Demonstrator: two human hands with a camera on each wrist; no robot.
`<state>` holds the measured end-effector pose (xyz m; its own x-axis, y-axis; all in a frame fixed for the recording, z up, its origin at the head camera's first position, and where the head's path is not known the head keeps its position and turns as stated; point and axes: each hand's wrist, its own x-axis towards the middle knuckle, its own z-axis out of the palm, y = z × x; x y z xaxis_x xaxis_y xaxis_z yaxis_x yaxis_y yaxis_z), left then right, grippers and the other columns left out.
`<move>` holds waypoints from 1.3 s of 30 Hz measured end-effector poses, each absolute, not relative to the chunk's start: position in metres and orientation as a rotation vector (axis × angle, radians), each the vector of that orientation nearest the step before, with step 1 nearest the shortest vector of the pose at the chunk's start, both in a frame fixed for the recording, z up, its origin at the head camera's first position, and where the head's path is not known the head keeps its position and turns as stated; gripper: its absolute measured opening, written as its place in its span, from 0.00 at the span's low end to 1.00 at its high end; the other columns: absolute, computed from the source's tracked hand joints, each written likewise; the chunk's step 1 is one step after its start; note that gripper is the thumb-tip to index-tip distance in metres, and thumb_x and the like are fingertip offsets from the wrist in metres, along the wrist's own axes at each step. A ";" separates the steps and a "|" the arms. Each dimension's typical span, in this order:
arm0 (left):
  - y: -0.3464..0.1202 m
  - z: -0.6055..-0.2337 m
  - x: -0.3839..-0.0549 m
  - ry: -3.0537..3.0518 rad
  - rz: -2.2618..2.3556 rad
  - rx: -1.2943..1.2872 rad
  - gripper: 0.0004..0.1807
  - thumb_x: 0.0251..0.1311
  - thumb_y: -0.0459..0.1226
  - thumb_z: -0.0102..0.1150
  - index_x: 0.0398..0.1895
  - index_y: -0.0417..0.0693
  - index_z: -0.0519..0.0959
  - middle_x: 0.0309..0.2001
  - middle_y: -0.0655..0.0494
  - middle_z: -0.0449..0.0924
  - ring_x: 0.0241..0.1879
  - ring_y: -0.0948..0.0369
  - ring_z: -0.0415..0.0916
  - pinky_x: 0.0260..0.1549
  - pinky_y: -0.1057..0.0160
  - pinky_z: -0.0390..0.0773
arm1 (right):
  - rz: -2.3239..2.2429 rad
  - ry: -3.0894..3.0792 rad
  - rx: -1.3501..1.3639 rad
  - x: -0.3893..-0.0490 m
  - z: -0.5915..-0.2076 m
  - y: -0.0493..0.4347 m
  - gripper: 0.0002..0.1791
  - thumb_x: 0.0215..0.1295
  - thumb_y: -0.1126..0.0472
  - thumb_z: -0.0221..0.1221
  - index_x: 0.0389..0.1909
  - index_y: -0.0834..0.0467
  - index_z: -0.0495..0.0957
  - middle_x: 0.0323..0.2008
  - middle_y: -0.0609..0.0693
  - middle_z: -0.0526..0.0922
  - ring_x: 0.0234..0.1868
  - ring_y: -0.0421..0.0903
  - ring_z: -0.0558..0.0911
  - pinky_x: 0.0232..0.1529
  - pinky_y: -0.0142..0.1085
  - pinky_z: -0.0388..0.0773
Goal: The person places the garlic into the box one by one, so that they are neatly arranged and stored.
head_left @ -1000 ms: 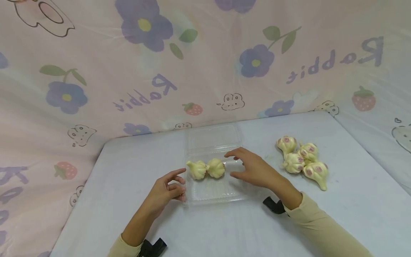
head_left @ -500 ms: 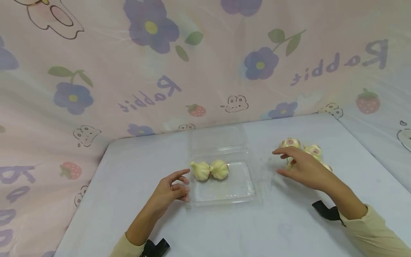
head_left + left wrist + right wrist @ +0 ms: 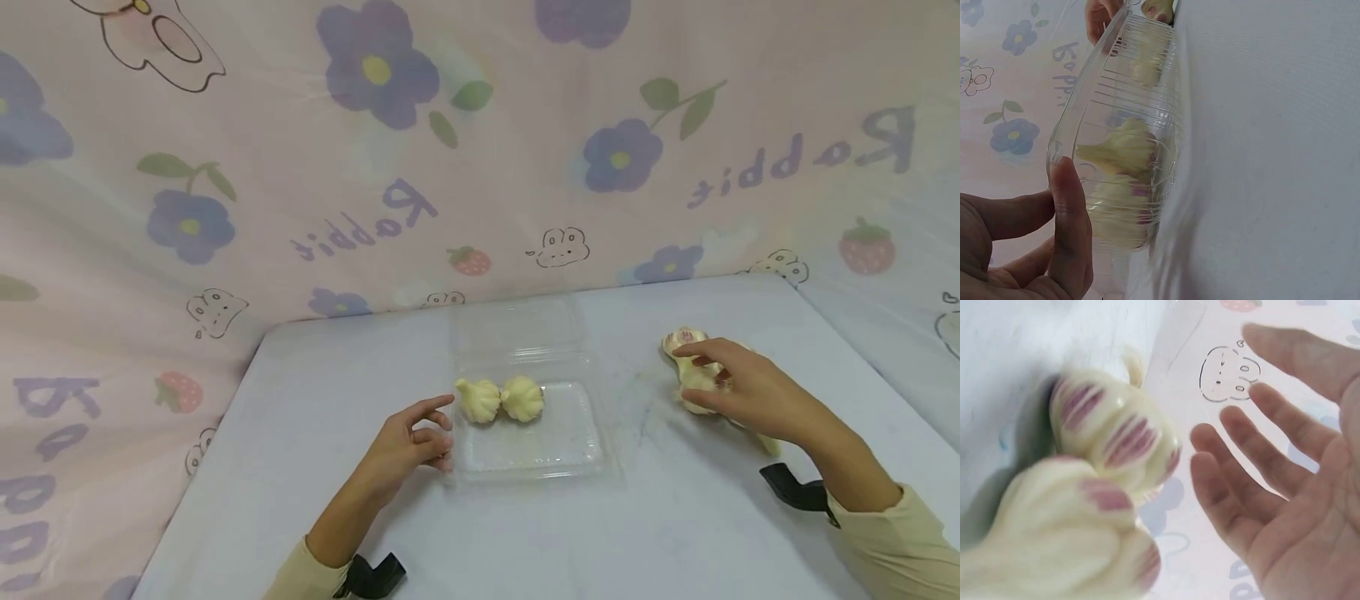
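Observation:
Two pale garlic bulbs (image 3: 522,399) sit side by side in the back left of a clear plastic clamshell box (image 3: 532,472), its lid (image 3: 517,327) laid back. My left hand (image 3: 411,447) is at the box's left side. In the left wrist view, a fingertip (image 3: 1065,178) touches the rim, with the other fingers loosely bent. Over the garlic pile on the right hovers my right hand (image 3: 750,392), thumb and fingers spread. It partly hides the bulbs (image 3: 684,337). The right wrist view shows purple-streaked garlic bulbs (image 3: 1116,434) beside the fingers, with a gap between them.
A white cloth covers the table (image 3: 570,542). Behind it hangs a printed curtain (image 3: 510,192) with flowers and rabbits. Black wrist mounts (image 3: 795,490) stick out below both forearms.
My right hand has moved right, from above the box to over the garlic pile. The left hand stays at the box's left edge. The head view has shifted slightly.

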<state>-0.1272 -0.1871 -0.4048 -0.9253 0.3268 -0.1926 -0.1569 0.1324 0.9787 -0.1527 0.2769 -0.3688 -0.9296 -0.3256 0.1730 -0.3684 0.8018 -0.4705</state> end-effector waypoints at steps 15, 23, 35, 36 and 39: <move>-0.190 -0.396 -0.129 2.070 1.842 0.184 0.36 0.62 0.24 0.59 0.74 0.38 0.61 0.48 0.47 0.68 0.30 0.63 0.78 0.33 0.63 0.86 | 0.642 -2.996 0.612 -0.158 -0.366 0.306 0.33 0.57 0.54 0.72 0.63 0.52 0.73 0.52 0.54 0.81 0.48 0.49 0.81 0.44 0.45 0.79; -0.191 -0.400 -0.128 2.055 1.848 0.173 0.36 0.63 0.23 0.58 0.74 0.38 0.61 0.47 0.47 0.68 0.30 0.64 0.78 0.33 0.64 0.86 | 0.630 -2.980 0.714 -0.164 -0.377 0.306 0.33 0.55 0.59 0.73 0.62 0.56 0.74 0.54 0.53 0.81 0.49 0.48 0.81 0.44 0.37 0.81; -0.187 -0.404 -0.125 2.061 1.840 0.166 0.35 0.63 0.23 0.58 0.74 0.38 0.61 0.48 0.46 0.68 0.30 0.64 0.78 0.33 0.64 0.86 | 0.625 -2.981 0.839 -0.168 -0.392 0.293 0.36 0.51 0.67 0.72 0.63 0.61 0.72 0.54 0.55 0.82 0.49 0.51 0.82 0.47 0.42 0.82; -0.187 -0.404 -0.126 2.063 1.840 0.168 0.35 0.63 0.24 0.58 0.74 0.38 0.61 0.48 0.46 0.68 0.30 0.64 0.78 0.33 0.64 0.86 | 0.610 -2.982 0.842 -0.168 -0.393 0.292 0.35 0.51 0.68 0.72 0.63 0.61 0.73 0.53 0.55 0.83 0.49 0.51 0.82 0.47 0.43 0.82; -0.187 -0.404 -0.126 2.067 1.839 0.171 0.35 0.63 0.24 0.59 0.74 0.38 0.61 0.48 0.46 0.68 0.31 0.64 0.78 0.33 0.64 0.86 | 0.602 -3.007 0.834 -0.167 -0.394 0.292 0.36 0.52 0.69 0.71 0.64 0.60 0.72 0.52 0.56 0.83 0.51 0.53 0.82 0.48 0.46 0.82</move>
<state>-0.1260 -0.1869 -0.4043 -0.9252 0.3285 -0.1900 -0.1504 0.1422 0.9783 -0.1673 0.2918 -0.3942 -0.8615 -0.5036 0.0650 -0.4898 0.7904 -0.3680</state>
